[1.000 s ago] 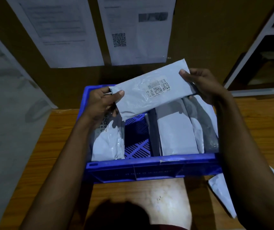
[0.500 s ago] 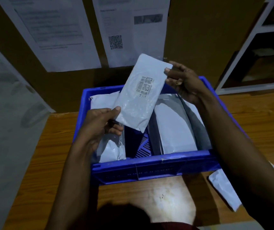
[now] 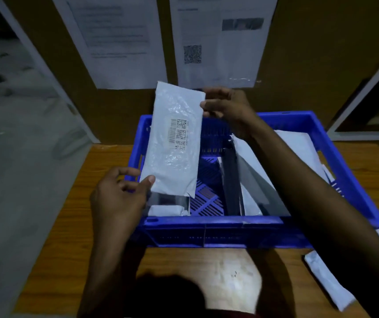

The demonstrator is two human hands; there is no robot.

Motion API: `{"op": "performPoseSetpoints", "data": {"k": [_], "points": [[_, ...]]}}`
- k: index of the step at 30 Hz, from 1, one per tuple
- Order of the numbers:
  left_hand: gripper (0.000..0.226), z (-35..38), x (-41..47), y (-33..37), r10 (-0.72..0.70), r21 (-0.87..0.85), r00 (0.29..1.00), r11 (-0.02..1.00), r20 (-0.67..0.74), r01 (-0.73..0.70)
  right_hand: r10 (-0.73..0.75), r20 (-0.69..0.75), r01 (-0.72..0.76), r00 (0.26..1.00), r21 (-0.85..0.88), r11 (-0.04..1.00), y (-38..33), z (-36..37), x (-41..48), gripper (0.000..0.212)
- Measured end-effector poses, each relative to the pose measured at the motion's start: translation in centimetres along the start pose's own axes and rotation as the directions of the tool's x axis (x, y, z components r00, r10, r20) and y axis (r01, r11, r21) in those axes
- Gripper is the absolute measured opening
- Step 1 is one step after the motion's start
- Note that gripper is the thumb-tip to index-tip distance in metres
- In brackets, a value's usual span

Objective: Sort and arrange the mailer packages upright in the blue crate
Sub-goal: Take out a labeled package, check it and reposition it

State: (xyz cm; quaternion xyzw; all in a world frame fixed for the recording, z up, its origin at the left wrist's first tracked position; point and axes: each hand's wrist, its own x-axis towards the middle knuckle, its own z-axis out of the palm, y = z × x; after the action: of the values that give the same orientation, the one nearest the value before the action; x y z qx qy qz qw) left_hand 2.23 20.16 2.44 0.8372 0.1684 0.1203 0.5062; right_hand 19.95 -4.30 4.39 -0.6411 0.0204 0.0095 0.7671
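Turned nearly upright: white plastic mailer package with barcode label (image 3: pixel 174 143), above left end of blue slatted crate (image 3: pixel 207 226). Left hand (image 3: pixel 119 198) fingers pinch its bottom corner, right hand (image 3: pixel 227 106) its top edge. Lower straight down; keep vertical.

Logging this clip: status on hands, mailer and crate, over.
Left hand pinches held mailer low, right hand pinches its upper right edge. Mailer upright over blue crate, left side. Middle gap bare.
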Motion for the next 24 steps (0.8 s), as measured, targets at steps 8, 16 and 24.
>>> {"op": "performPoseSetpoints", "data": {"k": [8, 16, 24], "points": [[0.017, -0.9, -1.4, -1.4, 0.022, 0.229, 0.998, 0.973, -0.06, -0.007, 0.057, 0.075, -0.042, 0.996, -0.186, 0.982, 3.1, 2.0, 0.3, 0.035], [0.029, -0.3, -1.9, -0.4, 0.246, 0.461, 0.969, 0.862, -0.02, -0.209, 0.093, 0.079, -0.076, 0.993, -0.194, 0.978, 3.9, 1.9, -1.3, 0.021], [0.025, 5.6, -3.3, -1.4, 0.439, 0.453, 0.834, 0.701, 0.334, -0.551, -0.336, 0.341, 0.473, 0.878, -0.723, 0.504, 5.3, 1.3, -1.7, 0.035]]}}
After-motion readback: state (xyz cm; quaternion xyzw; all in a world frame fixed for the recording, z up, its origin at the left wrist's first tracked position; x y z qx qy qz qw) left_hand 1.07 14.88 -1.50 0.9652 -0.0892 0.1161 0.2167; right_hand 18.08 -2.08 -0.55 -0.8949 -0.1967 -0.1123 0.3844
